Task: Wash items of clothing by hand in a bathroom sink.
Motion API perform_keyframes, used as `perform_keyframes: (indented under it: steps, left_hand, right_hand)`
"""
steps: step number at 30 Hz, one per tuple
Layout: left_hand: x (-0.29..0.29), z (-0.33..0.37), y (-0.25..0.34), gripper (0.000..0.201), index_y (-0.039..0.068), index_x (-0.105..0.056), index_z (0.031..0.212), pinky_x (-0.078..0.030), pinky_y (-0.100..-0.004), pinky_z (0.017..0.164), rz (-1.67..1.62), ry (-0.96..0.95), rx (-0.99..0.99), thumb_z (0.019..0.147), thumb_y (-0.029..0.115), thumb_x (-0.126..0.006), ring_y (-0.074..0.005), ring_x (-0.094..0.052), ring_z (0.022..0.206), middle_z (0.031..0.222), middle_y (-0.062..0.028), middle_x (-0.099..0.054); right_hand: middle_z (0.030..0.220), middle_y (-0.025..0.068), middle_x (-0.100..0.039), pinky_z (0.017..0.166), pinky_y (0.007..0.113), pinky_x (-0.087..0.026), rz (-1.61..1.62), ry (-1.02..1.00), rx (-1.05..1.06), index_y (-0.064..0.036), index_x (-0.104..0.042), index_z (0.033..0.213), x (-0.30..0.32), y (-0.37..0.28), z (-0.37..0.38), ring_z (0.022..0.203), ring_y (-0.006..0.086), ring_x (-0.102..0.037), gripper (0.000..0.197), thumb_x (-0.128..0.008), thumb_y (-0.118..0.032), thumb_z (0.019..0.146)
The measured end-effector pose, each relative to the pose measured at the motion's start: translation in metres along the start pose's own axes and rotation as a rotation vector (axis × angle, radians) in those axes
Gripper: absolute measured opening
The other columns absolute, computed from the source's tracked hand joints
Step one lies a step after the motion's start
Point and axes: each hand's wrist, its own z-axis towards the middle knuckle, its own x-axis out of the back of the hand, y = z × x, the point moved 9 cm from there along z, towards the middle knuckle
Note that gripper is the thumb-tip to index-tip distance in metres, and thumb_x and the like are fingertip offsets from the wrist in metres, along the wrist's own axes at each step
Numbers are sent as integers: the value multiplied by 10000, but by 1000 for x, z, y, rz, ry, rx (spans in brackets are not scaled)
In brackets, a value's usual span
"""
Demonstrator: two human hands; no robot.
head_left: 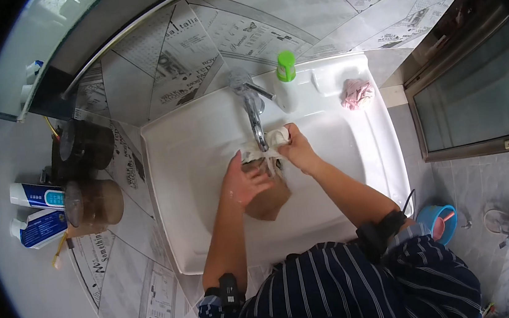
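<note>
Under the chrome faucet (256,124), my right hand (298,152) grips a bunched white cloth (277,137) with its fingers closed around the edge. Wet, dark-marked folds hang from it below the spout. My left hand (246,183) is beside these folds, fingers spread and palm turned partly up, wet, with a bit of foam near the wrist. A brown cloth-like piece (269,202) lies in the white sink (209,226) below and partly behind the left hand; I cannot tell whether it joins the white cloth.
A green-capped bottle (286,81) stands right of the faucet. A crumpled pink cloth (357,94) lies on the sink's back right corner. Toothpaste tubes (38,195) and brown cups (95,204) are at the left wall. A blue bucket (438,225) stands at the lower right.
</note>
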Motion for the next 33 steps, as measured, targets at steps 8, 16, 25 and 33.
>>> perform_keyframes:
  steps: [8,16,25,33]
  left_hand:
    - [5,81,-14,403,81,-469,1197,-471,-389,858,-232,-682,-318,879,320,-534,-255,-547,1038,1122,-119,-549]
    - [-37,46,-51,376,70,-507,1097,-466,-297,739,-382,-1083,175,903,389,-466,-194,-554,908,959,-48,-571]
    - [0,45,-26,581,122,-443,1275,-337,-440,1023,-192,-413,-138,855,522,-419,-264,-454,1176,1250,-74,-497]
    - [-9,25,-53,726,22,-390,1273,-316,-424,1027,-159,-573,222,825,582,-505,-269,-458,1140,1218,-147,-462]
  right_hand:
    - [1155,178,-485,764,372,-494,-289,48,115,-30,-231,1357,-83,-18,-77,979,286,-560,813,-667,-47,672]
    - [918,101,-563,711,431,-482,-1002,-146,673,-107,-611,910,-104,-41,-98,838,309,-576,248,-621,-311,769]
    - [897,149,-628,690,435,-480,-944,-30,95,-71,-509,982,-52,-15,-9,803,356,-605,187,-446,-227,904]
    - [950,114,-603,781,319,-453,-165,-34,329,-110,-525,1047,-56,-12,-48,870,259,-598,289,-594,-81,768]
